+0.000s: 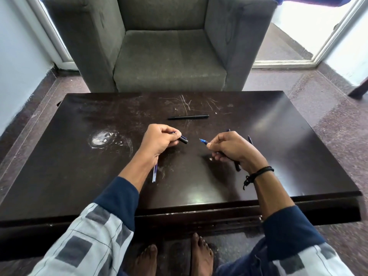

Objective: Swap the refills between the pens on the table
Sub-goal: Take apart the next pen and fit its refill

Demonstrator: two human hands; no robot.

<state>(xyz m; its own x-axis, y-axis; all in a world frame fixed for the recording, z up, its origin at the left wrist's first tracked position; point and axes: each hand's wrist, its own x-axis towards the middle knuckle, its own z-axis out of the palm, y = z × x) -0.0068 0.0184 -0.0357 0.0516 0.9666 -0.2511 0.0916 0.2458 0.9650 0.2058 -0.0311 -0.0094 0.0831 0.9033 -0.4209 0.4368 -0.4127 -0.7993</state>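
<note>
Left hand (159, 140) is gripping a black cap (183, 140), refill (155, 173) trailing under the wrist. Right hand (233, 150) is pinching a pen (237, 166), blue tip (202, 140) out. Spare pen (188, 117) is lying on table (278, 136). Refill (sharing the grip) is at risk of slipping free.

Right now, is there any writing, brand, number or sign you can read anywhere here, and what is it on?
No readable text anywhere.
Black pen on the table: no print visible.
Black piece in the left hand and blue-tipped pen in the right hand: too small to show any marking.
Armchair: no label.
</note>
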